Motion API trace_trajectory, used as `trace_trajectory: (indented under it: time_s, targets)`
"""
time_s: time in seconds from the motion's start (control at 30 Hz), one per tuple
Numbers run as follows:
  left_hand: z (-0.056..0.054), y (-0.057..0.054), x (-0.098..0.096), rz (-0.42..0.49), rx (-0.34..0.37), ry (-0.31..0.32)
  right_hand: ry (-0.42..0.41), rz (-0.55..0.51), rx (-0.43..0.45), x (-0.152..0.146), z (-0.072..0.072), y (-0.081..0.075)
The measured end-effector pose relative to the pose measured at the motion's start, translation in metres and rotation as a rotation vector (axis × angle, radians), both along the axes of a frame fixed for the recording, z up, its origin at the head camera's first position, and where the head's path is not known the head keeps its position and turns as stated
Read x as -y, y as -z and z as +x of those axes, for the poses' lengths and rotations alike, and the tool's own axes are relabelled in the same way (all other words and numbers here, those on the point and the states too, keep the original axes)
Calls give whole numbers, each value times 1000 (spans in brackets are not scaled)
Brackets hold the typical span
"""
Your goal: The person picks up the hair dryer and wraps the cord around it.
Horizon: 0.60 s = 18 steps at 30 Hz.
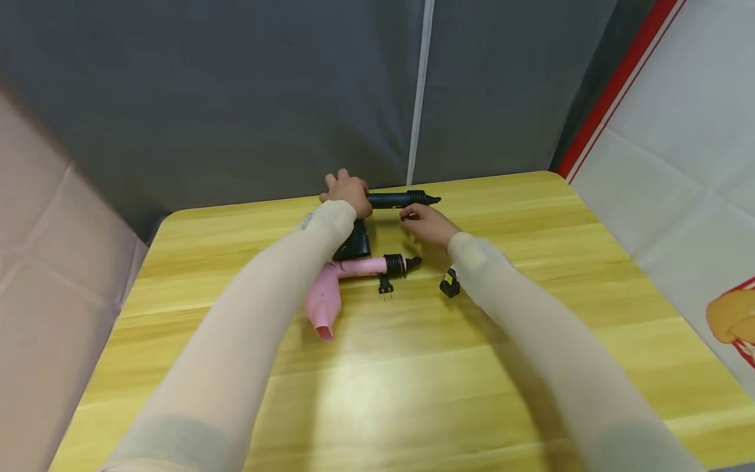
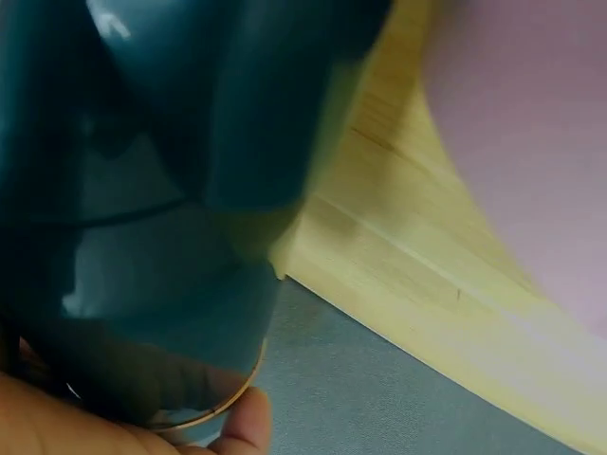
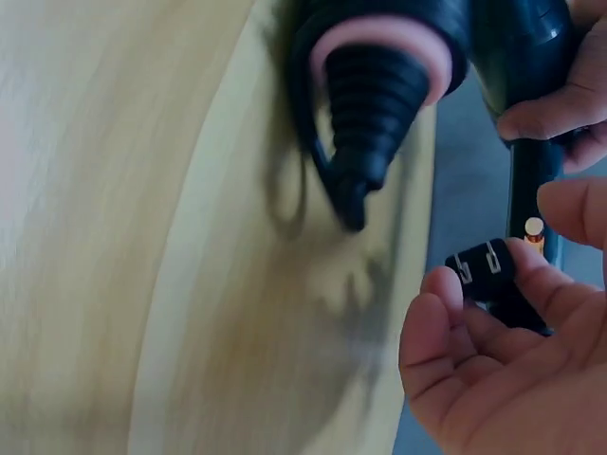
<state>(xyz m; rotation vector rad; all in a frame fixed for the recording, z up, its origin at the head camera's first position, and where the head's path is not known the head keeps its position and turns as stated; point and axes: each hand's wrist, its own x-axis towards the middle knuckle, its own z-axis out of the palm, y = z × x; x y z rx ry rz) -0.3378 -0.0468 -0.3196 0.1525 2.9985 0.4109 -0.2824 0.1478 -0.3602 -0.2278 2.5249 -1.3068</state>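
Observation:
Near the back edge of the table lies a black hair dryer (image 1: 392, 200), its handle pointing right and its nozzle toward the front. My left hand (image 1: 349, 191) grips it around the body. In the left wrist view, the glossy dark body (image 2: 152, 275) fills the left side, and fingertips (image 2: 248, 417) curl at its copper-coloured rim. My right hand (image 1: 430, 226) is beside the end of the handle. Between its thumb and fingers it pinches a small black plug (image 3: 481, 270) with metal prongs. A pink hair dryer (image 1: 324, 298) lies in front, nozzle toward me.
The pink dryer's black plug (image 1: 385, 286) rests on the wooden table (image 1: 377, 393) under its handle. A small black block with a yellow mark (image 1: 449, 284) sits at my right sleeve. A grey curtain (image 1: 236, 105) hangs behind the table's back edge.

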Motion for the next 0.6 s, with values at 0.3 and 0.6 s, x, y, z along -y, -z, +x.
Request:
trace_trajectory:
  time_s: [0.3,0.6]
  targets:
    - [-4,16,-8,-42,64,-25,-27,89,40,-3,-2,12]
    - [-10,35,-9,-109,162,-48,-73,225,-30,0,0,14]
